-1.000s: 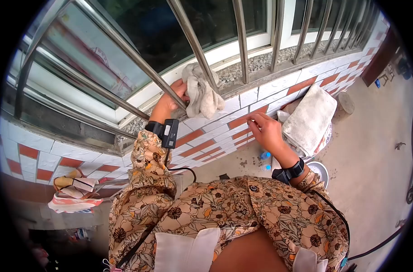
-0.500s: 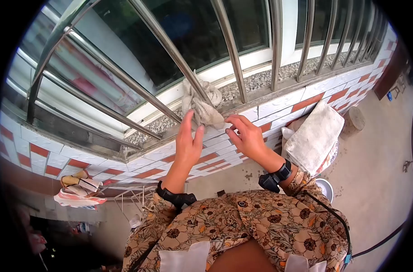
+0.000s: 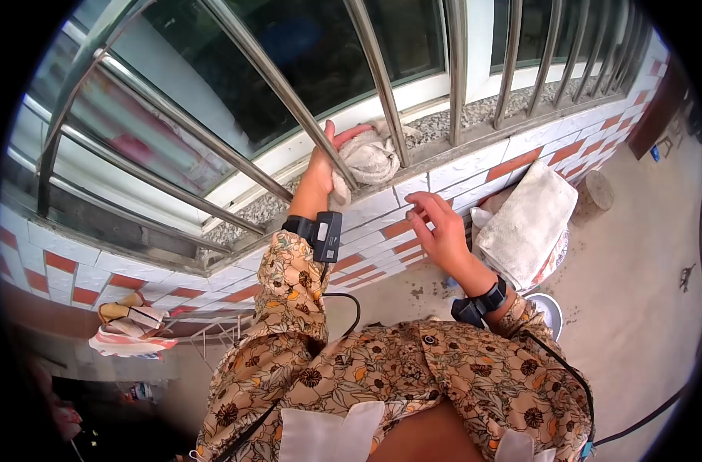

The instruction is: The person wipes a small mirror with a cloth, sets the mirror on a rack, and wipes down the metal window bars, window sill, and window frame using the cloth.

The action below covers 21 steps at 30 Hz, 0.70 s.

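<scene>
A crumpled, dirty white cloth (image 3: 368, 160) lies on the speckled window sill (image 3: 435, 123), around and behind a metal bar (image 3: 289, 100). My left hand (image 3: 328, 163) reaches between two bars and presses against the cloth's left side, thumb and fingers partly spread; the bar hides part of the hand. To the right, in front of the tiled wall, my right hand (image 3: 437, 225) hangs in the air with bent fingers apart, holding nothing and not touching the cloth.
A white towel (image 3: 529, 223) covers a pile beside a round stump (image 3: 595, 192). Below it stands a metal basin (image 3: 547, 312). Cloths (image 3: 135, 327) hang on a rack at the left. Metal bars run across the window.
Half a second ago both hands were in front of the bars by the cloth. My left hand has moved in between the bars; my right hand has drawn back. The cloth is bunched farther right.
</scene>
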Each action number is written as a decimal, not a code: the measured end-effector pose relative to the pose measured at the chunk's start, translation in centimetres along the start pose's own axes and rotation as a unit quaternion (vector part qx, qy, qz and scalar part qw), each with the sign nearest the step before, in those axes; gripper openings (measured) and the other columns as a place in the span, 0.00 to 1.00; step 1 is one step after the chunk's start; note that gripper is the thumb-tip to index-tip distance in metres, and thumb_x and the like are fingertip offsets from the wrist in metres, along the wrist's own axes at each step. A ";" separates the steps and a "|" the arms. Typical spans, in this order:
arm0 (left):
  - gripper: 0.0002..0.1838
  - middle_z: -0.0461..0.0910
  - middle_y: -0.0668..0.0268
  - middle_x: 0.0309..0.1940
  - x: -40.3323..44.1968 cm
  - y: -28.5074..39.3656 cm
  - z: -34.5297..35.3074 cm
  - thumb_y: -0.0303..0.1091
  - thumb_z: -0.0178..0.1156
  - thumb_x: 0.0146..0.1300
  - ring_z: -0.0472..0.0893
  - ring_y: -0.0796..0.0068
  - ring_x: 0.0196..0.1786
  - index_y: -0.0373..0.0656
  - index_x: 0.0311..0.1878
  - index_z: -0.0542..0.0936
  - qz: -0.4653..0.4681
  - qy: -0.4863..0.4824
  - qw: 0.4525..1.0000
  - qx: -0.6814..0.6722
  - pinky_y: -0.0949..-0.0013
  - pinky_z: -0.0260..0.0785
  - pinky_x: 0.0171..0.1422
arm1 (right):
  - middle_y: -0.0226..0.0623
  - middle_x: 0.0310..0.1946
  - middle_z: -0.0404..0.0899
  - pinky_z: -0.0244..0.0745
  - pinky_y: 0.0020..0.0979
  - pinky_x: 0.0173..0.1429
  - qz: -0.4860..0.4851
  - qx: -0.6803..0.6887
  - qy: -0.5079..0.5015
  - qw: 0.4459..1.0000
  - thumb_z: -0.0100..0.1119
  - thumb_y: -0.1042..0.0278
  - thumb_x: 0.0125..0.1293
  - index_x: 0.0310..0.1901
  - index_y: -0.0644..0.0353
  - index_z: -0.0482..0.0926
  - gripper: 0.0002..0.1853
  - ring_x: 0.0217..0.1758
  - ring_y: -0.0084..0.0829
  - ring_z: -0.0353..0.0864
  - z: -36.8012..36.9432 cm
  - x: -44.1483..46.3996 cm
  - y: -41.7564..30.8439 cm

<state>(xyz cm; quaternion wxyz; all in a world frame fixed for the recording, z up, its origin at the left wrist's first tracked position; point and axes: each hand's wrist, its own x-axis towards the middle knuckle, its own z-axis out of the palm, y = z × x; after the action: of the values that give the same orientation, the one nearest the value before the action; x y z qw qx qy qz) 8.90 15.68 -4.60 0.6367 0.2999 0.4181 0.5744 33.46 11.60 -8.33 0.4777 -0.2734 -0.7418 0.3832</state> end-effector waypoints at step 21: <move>0.18 0.76 0.64 0.52 -14.7 -2.0 -6.4 0.23 0.52 0.64 0.77 0.77 0.49 0.42 0.57 0.72 0.288 0.300 0.822 0.388 0.76 0.67 0.54 | 0.37 0.42 0.80 0.70 0.30 0.57 0.186 0.437 -0.144 0.868 0.48 0.61 0.70 0.53 0.62 0.75 0.16 0.53 0.26 0.75 9.2 15.5 2.1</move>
<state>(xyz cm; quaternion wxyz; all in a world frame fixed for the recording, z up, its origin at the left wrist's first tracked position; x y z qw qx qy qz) 4.40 0.33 -6.53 0.1162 0.4419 0.6713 0.5836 19.01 21.93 -4.61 0.3557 -0.1115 -0.4946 0.7851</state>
